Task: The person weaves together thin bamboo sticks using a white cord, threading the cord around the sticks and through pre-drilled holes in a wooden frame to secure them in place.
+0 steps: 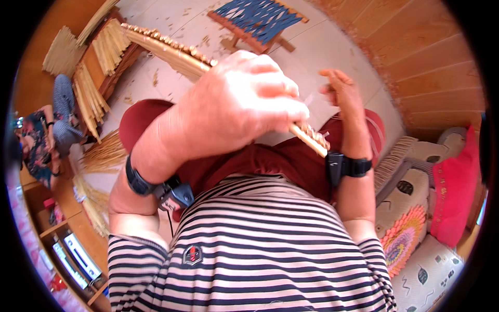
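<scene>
My left hand (244,99) is closed around a long strip of pale straw-like sticks (156,44) with a row of knobbly bindings along one edge. The strip slants from the upper left to beside my right wrist, and my hand covers part of its length. My right hand (340,91) is raised to the right of the strip with curled fingers; a thin pale strand shows near it, but what the fingers hold is unclear. Both hands are over my red-clad lap.
At the left, a person (41,135) sits near wooden racks (119,65) with bundled sticks (109,44) and a cabinet (80,234). A stool with blue webbing (254,18) stands ahead on the tiled floor with scraps. A cushioned seat (408,208) is at my right.
</scene>
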